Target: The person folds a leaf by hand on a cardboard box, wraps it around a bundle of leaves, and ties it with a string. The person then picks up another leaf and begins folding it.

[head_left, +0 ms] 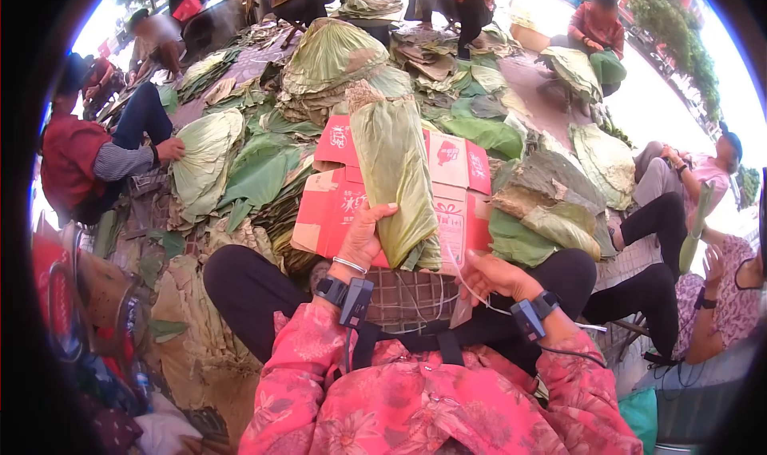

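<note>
Green folded leaf bundle (395,175) stands upright on the lap, leaning against a red cardboard box (447,203). Left hand (363,235) clasps the bundle's lower left edge, fingers curled around it. Right hand (491,275) pinches a thin pale string (459,275) just beside the bundle's base. Loose leaves (240,167) heaped beyond; other people sit around.

This was an open-air work yard where big leaves were sorted and bundled, out in daylight beside a street. Heaps of green and dried leaves (335,63) covered the ground beyond the hands, and more lay to their left. Several people (88,155) sat low around the piles, handling leaves. Flattened red cardboard (455,183) lay just ahead of the hands, and trees (679,31) lined the far right edge.
</note>
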{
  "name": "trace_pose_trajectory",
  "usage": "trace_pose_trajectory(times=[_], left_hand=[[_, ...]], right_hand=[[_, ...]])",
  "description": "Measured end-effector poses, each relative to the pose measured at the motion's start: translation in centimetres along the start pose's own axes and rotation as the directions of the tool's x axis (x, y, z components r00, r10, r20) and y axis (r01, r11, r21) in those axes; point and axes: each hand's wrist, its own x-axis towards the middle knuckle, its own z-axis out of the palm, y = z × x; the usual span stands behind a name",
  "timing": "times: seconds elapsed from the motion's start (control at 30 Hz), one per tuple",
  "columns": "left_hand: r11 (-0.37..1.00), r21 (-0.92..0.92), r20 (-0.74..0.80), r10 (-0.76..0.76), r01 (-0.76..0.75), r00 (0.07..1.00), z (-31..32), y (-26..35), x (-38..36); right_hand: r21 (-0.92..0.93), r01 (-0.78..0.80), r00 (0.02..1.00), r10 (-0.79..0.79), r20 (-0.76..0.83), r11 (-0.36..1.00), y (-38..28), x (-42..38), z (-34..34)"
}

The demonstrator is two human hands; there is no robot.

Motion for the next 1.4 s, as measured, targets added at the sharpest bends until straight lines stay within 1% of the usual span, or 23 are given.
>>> trace_pose_trajectory(times=[0.07,0.1,0.2,0.23,0.33,0.4,0.47,0.5,0.6,0.63,0.7,0.73,0.77,0.9,0.93,1.03,1.1,1.13,1.2,1.23,1.33,1.37,1.4], left_hand=[[0.999,-0.022,0.011,-0.025,0.025,1.0,-0.1,0.3,0.0],[1.0,-0.022,0.018,-0.004,0.005,1.0,0.1,0.3,-0.1],[0.993,-0.095,0.034,-0.066,0.069,0.997,-0.6,0.2,0.2],[0.988,-0.116,0.052,-0.095,0.101,0.994,-0.6,0.2,0.2],[0.972,-0.129,0.118,-0.181,0.196,0.976,-0.6,-0.2,-0.2],[0.966,-0.087,0.152,-0.228,0.243,0.962,-0.6,-1.1,-0.5],[0.968,-0.022,0.17,-0.243,0.25,0.955,0.3,-1.4,-1.1],[0.973,0.022,0.183,-0.228,0.228,0.956,0.9,-1.3,-1.5],[0.974,0.13,0.16,-0.206,0.186,0.965,0.8,-1.0,-1.1],[0.975,0.141,0.143,-0.189,0.169,0.971,0.5,-0.8,-0.7],[0.985,0.135,0.082,-0.121,0.11,0.989,0.3,0.0,-0.2],[0.98,0.163,0.054,-0.122,0.112,0.991,-0.1,0.4,0.3],[0.975,0.191,0.024,-0.123,0.116,0.992,-0.8,0.6,1.1],[0.888,0.422,-0.12,-0.146,0.183,0.982,-3.5,0.5,4.0],[0.854,0.475,-0.15,-0.158,0.211,0.976,-3.8,0.4,4.6],[0.396,0.883,-0.275,0.004,0.251,0.961,-4.5,0.2,5.4],[0.306,0.943,-0.175,0.11,0.134,0.978,-5.0,-0.6,5.7],[0.254,0.964,-0.121,0.159,0.077,0.98,-4.9,-0.9,5.7],[0.225,0.974,-0.024,0.251,-0.034,0.968,-4.7,-1.2,5.3],[0.205,0.975,0.025,0.295,-0.089,0.955,-4.6,-1.4,5.2],[0.315,0.945,-0.12,0.583,-0.088,0.803,-5.2,-2.0,5.3],[0.415,0.909,-0.22,0.555,-0.037,0.803,-5.6,-1.6,5.1],[0.492,0.868,-0.252,0.56,-0.072,0.789,-6.4,-1.7,5.3]], right_hand=[[0.19,0.055,0.99,-0.079,0.119,0.98,-0.2,-0.1,-0.9],[0.158,0.103,0.98,-0.127,0.153,0.982,-0.7,-0.3,-1.1],[0.178,0.226,0.966,-0.244,0.083,0.958,-0.7,0.4,-1.7],[0.153,0.282,0.959,-0.281,-0.026,0.947,-0.9,0.6,-1.3],[-0.067,0.397,0.9,-0.402,-0.17,0.916,-2.5,2.4,-0.2],[-0.413,0.471,0.82,-0.56,-0.121,0.779,-3.1,4.6,-0.1],[-0.708,0.498,0.707,-0.707,-0.002,0.5,-3.5,7.0,0.6],[-0.66,0.692,0.488,-0.863,0.129,0.293,-3.5,7.9,1.2],[-0.52,0.792,0.483,-0.849,0.213,0.32,-4.8,9.4,1.7],[-0.565,0.79,0.424,-0.878,0.222,0.238,-5.6,9.4,1.9],[-0.677,0.49,0.779,-0.624,0.058,0.549,-7.8,8.5,1.1],[-0.704,0.289,0.894,-0.445,-0.043,0.649,-8.7,8.1,0.4],[-0.682,0.346,0.866,-0.499,-0.033,0.644,-9.2,8.2,-0.4],[-0.588,0.409,0.872,-0.489,0.025,0.698,-10.7,10.1,-3.0],[-0.634,0.406,0.865,-0.501,0.033,0.658,-11.1,10.6,-3.2],[-0.771,0.399,0.825,-0.562,0.066,0.496,-11.9,11.6,-2.7],[-0.86,0.397,0.762,-0.637,0.115,0.321,-12.5,12.5,-1.3],[-0.841,0.44,0.734,-0.665,0.135,0.315,-12.2,13.8,-0.9],[-0.798,0.523,0.674,-0.719,0.171,0.3,-11.3,16.3,0.4],[-0.738,0.559,0.684,-0.713,0.154,0.377,-11.0,16.8,1.2],[-0.574,0.634,0.705,-0.692,0.154,0.518,-9.8,19.1,3.0],[-0.546,0.684,0.652,-0.741,0.159,0.484,-8.8,20.6,3.2],[-0.556,0.646,0.691,-0.71,0.135,0.523,-8.7,20.8,3.5]])
